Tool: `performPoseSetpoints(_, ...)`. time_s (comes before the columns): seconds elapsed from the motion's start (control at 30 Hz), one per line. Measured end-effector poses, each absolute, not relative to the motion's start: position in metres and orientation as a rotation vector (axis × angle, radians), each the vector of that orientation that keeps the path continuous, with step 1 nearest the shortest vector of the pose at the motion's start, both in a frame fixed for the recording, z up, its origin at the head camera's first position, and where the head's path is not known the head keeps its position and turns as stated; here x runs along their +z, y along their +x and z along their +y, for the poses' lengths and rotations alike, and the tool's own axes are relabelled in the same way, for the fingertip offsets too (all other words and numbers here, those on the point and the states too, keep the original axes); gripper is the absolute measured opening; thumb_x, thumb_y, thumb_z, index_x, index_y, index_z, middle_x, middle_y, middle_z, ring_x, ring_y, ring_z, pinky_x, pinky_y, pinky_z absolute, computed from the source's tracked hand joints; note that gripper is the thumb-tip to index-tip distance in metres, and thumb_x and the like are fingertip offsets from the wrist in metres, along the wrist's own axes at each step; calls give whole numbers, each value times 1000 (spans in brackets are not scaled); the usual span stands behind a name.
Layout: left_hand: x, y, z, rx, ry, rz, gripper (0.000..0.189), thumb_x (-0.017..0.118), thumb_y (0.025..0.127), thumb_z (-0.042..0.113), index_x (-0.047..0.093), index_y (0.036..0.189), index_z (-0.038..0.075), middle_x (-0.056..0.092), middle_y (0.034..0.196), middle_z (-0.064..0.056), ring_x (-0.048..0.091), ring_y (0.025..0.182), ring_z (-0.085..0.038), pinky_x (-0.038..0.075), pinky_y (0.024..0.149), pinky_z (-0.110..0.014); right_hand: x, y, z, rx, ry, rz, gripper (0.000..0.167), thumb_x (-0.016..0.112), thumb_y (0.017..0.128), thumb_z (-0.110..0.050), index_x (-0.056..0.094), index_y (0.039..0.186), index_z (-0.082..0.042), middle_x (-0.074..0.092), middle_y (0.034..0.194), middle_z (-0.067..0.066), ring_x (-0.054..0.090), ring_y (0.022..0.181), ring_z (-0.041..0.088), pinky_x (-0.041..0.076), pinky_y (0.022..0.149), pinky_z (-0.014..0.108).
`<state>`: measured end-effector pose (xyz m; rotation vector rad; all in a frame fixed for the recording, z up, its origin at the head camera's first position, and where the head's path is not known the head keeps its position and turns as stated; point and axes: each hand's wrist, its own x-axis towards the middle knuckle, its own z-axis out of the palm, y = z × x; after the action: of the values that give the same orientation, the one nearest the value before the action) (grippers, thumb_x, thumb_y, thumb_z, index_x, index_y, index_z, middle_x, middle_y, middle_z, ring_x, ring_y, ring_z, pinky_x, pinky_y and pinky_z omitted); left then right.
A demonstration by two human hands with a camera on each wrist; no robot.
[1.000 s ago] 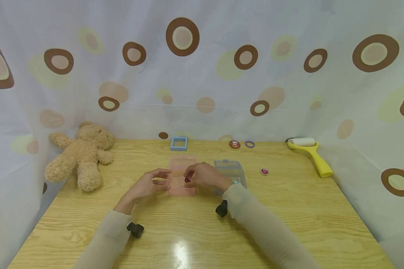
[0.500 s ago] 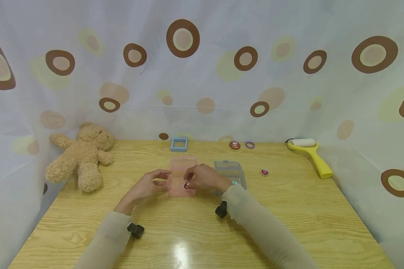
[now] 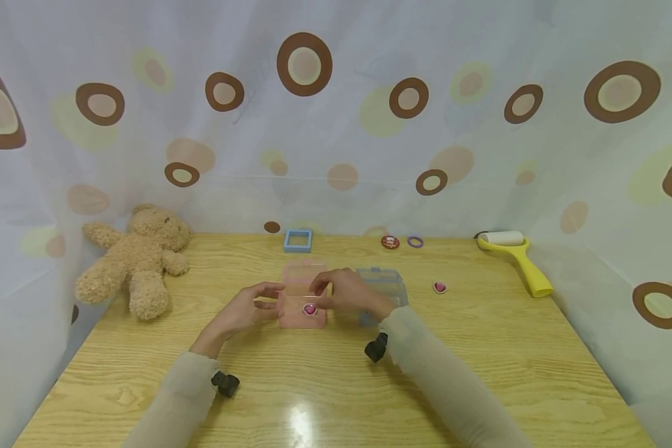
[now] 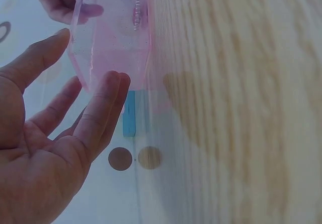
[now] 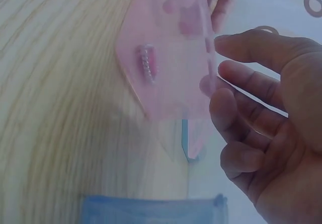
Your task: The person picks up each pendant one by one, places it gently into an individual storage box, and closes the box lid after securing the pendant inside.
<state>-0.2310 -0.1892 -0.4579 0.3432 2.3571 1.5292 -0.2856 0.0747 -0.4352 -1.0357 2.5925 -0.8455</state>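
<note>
A clear pink plastic box stands on the table with its lid raised at the back. Inside lies a pink heart-shaped gem with a white beaded rim; in the right wrist view the gem shows through the wall. My left hand is at the box's left side, fingers extended and fingertips right at the wall. On the other side, my right hand has its thumb and fingers apart with nothing between them, close to the box's right edge. A clear blue box, lid up, is partly hidden behind the right wrist.
Another pink heart gem lies to the right of the blue box. Along the back are a blue square frame, a red round badge, a purple ring and a yellow lint roller. A teddy bear lies far left.
My right hand has let go of the heart gem, which now lies in the pink box. That hand has drawn slightly up and right; the left hand has stayed in place.
</note>
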Motion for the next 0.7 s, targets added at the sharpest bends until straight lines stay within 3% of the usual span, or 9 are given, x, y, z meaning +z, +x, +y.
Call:
performPoseSetpoints(0.27,-459,-232,-191,1509,365,2383,59,67,95,9,43,149,3,51,140,-25,57,127,-43,55,97,-46,-426,-287,90,-861,-1037,2658,25,72,92,-20,70,115,-9,73,105,3,65,84,17,52,72,25)
performPoseSetpoints(0.7,-459,-231,-190,1511,378,2381,58,67,95,7,44,148,3,51,140,-25,58,126,-44,56,97,-46,-421,-295,127,-932,-896,2715,22,71,93,-24,69,114,-18,70,103,-4,64,97,19,50,84,31)
